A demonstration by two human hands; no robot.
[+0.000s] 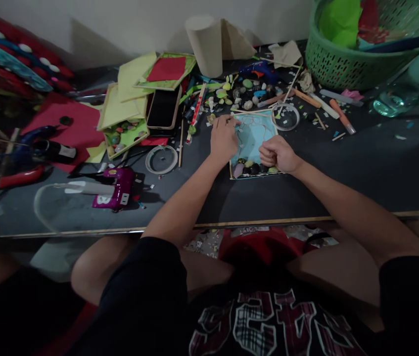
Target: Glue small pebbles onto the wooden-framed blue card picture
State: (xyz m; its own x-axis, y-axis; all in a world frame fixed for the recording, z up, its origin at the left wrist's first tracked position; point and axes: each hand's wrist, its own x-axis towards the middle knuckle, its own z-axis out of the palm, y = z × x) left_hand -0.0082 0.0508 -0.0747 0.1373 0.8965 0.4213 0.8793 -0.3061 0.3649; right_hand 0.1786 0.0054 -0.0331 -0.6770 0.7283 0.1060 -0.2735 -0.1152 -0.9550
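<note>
A light-blue panel (251, 140) with a thin stick frame lies flat on the dark table, with dark and pale pebbles (251, 168) along its near edge and thin reddish thread lines on its surface. My left hand (224, 138) rests at the panel's left edge, fingers bent and pointing away; what its fingertips hold, if anything, is too small to make out. Over the panel's right side, my right hand (278, 154) is closed with its fingers curled in, and its contents are hidden. A roll of clear tape (285, 117) touches the panel's far right corner.
Loose pebbles (248, 94) and a paper cone (205, 47) lie beyond the panel. A green basket (343, 64) and a bottle (398, 96) stand right. Leftward are a phone (163, 110), a purple glue gun (120, 188), another tape roll (161, 159) and red paper (61, 123).
</note>
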